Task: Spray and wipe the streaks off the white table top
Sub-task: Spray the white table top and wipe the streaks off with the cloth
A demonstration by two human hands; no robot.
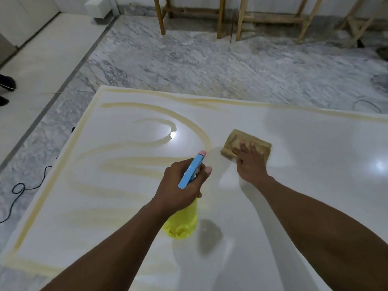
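The white table top [304, 148] carries yellowish curved streaks [134, 162] over its left half and along its edges; the right half looks glossy and streak-free. My left hand [180, 185] grips a spray bottle [182, 223] with a yellow body and a blue trigger head whose pink nozzle points away toward the streaks. My right hand [249, 162] presses flat on a folded tan cloth [235, 141] lying on the table, just right of the curved streaks.
Grey marble floor [210, 64] surrounds the table. Wooden frame legs [220, 17] stand at the back. A black cable [27, 185] lies on the floor to the left. Someone's dark shoes [6, 85] show at the far left edge.
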